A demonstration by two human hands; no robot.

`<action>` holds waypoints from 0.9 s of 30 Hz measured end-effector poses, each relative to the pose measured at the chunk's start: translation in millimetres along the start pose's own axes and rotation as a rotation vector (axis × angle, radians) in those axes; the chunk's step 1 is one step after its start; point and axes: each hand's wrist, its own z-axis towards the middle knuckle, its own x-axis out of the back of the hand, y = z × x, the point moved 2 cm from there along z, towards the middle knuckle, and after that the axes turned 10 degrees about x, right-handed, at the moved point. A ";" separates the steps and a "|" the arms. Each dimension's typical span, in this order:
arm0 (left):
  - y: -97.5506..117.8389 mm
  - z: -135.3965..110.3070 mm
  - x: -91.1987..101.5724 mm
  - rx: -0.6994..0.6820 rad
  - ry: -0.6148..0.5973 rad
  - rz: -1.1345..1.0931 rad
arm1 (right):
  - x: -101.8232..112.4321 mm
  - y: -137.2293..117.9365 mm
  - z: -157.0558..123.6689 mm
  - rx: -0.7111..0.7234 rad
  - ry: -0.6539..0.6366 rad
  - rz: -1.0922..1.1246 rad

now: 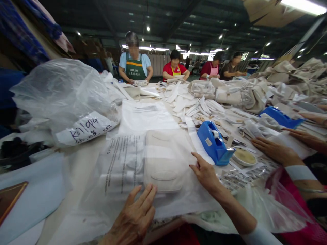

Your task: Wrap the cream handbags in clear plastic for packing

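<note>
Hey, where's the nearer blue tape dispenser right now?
In the head view the nearer blue tape dispenser sits right of centre, just beyond the right hand, between the bagged cream pad and a small round dish.

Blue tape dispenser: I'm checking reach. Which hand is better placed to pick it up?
Right, probably. The right hand lies flat on the bagged cloth beside the blue tape dispenser; the left hand rests farther away, at the bag's near edge.

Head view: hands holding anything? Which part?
Nothing gripped: left hand presses flat on the clear bag at its near edge; right hand lies flat on its right side.
</note>
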 end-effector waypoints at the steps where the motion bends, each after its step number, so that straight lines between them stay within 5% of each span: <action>1: 0.0 0.1 -0.7 -0.012 -0.007 0.009 | -1.5 3.3 -0.6 0.015 0.003 0.001; 5: 0.0 0.7 -3.5 -0.007 -0.011 0.018 | 7.9 1.9 -11.5 0.034 0.067 -0.060; 8: 2.3 1.6 -3.8 -0.004 0.023 -0.007 | 24.5 -33.4 -25.1 0.297 0.211 -0.016; 11: 4.3 2.5 -5.1 0.030 0.034 -0.039 | 26.7 -79.9 -42.7 0.700 0.042 0.169; 13: 4.8 1.8 -6.4 0.044 0.073 -0.050 | 18.7 -97.4 -53.8 0.819 -0.063 0.164; 19: -0.3 -7.5 -6.8 0.011 0.075 -0.021 | -3.8 -90.7 -66.4 0.940 -0.049 -0.007; 27: -14.3 -12.4 1.7 -0.028 0.028 0.068 | 7.0 -91.3 -56.0 0.945 -0.144 0.075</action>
